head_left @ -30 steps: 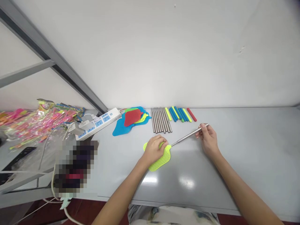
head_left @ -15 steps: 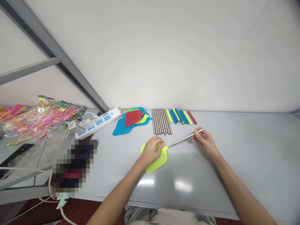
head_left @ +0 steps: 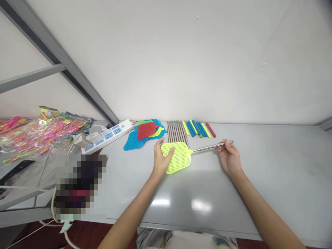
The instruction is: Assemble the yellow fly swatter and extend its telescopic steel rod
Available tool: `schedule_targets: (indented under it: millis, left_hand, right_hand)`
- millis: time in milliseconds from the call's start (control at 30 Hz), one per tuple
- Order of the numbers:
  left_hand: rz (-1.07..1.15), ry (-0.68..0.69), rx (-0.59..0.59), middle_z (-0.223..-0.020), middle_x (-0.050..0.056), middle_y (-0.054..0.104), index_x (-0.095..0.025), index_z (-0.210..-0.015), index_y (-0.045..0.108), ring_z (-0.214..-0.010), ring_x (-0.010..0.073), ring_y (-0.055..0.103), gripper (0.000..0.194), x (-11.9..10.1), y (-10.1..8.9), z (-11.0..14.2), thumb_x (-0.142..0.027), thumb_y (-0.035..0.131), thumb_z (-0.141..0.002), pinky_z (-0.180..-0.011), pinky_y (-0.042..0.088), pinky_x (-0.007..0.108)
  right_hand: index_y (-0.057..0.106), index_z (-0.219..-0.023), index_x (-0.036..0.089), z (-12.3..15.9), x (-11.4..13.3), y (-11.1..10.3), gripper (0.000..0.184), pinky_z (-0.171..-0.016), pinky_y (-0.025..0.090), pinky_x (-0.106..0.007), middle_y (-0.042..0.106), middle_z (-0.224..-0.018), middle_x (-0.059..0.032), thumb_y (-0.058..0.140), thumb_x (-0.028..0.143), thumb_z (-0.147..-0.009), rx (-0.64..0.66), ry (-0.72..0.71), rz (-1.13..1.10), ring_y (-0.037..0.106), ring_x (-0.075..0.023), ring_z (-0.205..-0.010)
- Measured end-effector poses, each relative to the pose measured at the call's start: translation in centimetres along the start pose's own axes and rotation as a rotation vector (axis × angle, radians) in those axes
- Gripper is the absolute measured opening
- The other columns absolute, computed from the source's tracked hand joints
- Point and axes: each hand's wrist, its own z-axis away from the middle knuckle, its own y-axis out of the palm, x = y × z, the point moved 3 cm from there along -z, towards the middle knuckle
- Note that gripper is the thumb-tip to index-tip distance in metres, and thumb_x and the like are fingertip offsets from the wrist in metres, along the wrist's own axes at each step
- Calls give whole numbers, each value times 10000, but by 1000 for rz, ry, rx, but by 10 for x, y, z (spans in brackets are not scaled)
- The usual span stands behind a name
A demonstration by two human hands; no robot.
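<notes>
A yellow-green fly swatter head (head_left: 178,157) is joined to a thin metal rod (head_left: 210,146) and is held a little above the grey table (head_left: 272,173). My left hand (head_left: 160,159) grips the head at its left edge, thumb on top. My right hand (head_left: 228,155) pinches the far end of the rod between its fingers. The head faces up toward me and partly covers the near ends of the row of metal rods (head_left: 176,130) behind it.
At the back lie a stack of blue, red and yellow swatter heads (head_left: 144,133) and a row of coloured handle grips (head_left: 198,128). A white power strip (head_left: 106,135) with plugs and packets of pink and yellow items (head_left: 38,131) are at the left. A blurred object (head_left: 79,185) stands near the front left.
The swatter head, pressed flat on the table under my left hand before, is now lifted and moved back and right, its face turned up. My right hand moved slightly right with the rod.
</notes>
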Motion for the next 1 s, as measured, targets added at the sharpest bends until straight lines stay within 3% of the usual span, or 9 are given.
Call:
schedule_targets:
  millis: [100, 200, 367, 467, 600, 767, 1000]
  left_hand:
    - [275, -273, 217, -1095, 123, 576, -149, -1106, 505, -977, 225, 566, 424, 7, 9, 3, -333, 581, -732, -883, 430, 391]
    - [445, -419, 339, -1061, 126, 610, -125, -1040, 563, -895, 211, 611, 356, 11, 16, 9, -307, 587, -734, -851, 465, 355]
    - [505, -463, 374, -1048, 127, 624, -121, -1035, 577, -885, 216, 619, 352, 8, 17, 13, -284, 609, -725, -851, 467, 361]
    - [538, -473, 431, -1058, 118, 620, -145, -1079, 555, -904, 220, 612, 385, 4, 16, 14, -266, 620, -720, -850, 466, 374]
    - [570, -468, 415, -1080, 106, 611, -167, -1105, 538, -914, 213, 609, 401, 1, 14, 13, -271, 616, -726, -848, 470, 364]
    - [620, -438, 273, -1133, 101, 582, -179, -1133, 513, -931, 214, 602, 440, -1, 17, 21, -285, 622, -719, -830, 484, 349]
    - [648, -515, 228, -1074, 102, 611, -174, -1108, 525, -885, 218, 617, 437, 0, 28, 41, -326, 623, -710, -781, 504, 342]
  right_hand:
    - [581, -729, 174, -2, 0, 0, 146, -530, 412, -217, 449, -614, 18, 609, 317, -719, -16, 24, -25, 446, -74, -552]
    - [561, -718, 187, -1, -1, 1, 123, -576, 445, -236, 463, -639, 14, 605, 302, -717, -17, 48, -62, 454, -79, -569]
    - [494, -644, 187, 0, 1, 7, 137, -735, 471, -297, 496, -757, -24, 555, 277, -727, -17, 172, -207, 524, -124, -755]
    - [434, -626, 196, -2, 5, 21, 164, -704, 475, -323, 466, -707, -17, 521, 273, -741, 41, 220, -262, 512, -124, -680]
    - [317, -572, 191, -9, 14, 50, 264, -534, 438, -257, 310, -538, 47, 492, 255, -760, 72, 197, -337, 379, -74, -471]
    - [159, -533, 178, -19, 19, 81, 414, -363, 282, -192, 130, -439, 71, 470, 285, -784, 58, 188, -362, 186, -59, -369]
    - [148, -538, 179, -17, 18, 82, 437, -326, 212, -180, 115, -420, 80, 498, 296, -772, 50, 161, -309, 138, -50, -352]
